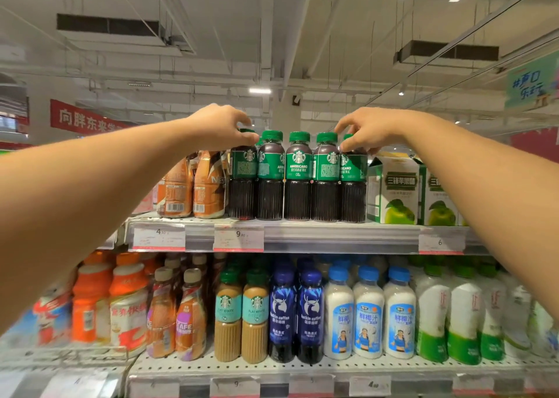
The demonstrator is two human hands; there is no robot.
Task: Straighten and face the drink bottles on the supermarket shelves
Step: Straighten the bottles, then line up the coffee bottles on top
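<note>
Several dark Starbucks Americano bottles with green caps and green labels stand in a row on the top shelf (332, 234). My left hand (222, 127) grips the cap of the leftmost bottle (242, 186), whose label is turned sideways. My right hand (367, 131) pinches the top of the rightmost bottle (353, 186). The middle bottle (298, 179) faces forward with its logo showing. The bottles on either side of it show their labels partly turned.
Orange Nescafe bottles (193, 186) stand left of the row and apple juice cartons (394, 189) right of it. The lower shelf (302, 369) holds flat white, blue Luckin coffee and coconut milk bottles. Price tags line both shelf edges.
</note>
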